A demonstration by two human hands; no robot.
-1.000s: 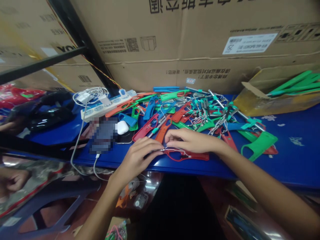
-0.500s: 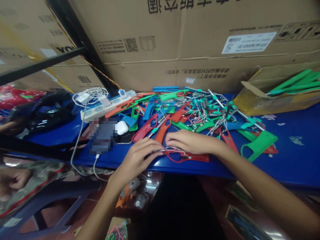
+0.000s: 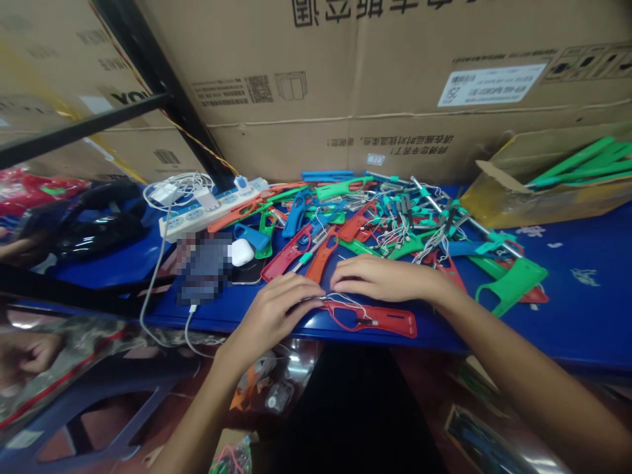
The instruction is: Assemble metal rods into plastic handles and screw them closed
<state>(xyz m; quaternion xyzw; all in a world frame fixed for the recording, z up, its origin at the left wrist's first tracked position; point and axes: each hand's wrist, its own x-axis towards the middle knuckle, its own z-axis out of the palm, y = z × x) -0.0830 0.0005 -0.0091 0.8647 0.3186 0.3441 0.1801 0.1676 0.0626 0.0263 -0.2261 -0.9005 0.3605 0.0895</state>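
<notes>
Pinching the looped end of a red plastic piece (image 3: 390, 319) between thumb and fingers, the left hand (image 3: 281, 306), in the head view, held it at the front edge of the blue table (image 3: 573, 322). The right hand (image 3: 370, 275) was just beside, its fingers curled narrowly near thin white wires (image 3: 351, 303); whether they gripped one could not be told. The step in hand seemed to be handling those wires at the piece's end; the next move probably called for a steady left pinch and some slack. Behind, a large carton (image 3: 395, 79) bore upside-down Chinese print, including 空调 ("air conditioner"); its white label (image 3: 491, 84) was too small to read surely. On the left carton (image 3: 133, 135), big letters, perhaps "YO", ran toward the dark post (image 3: 141, 52).
</notes>
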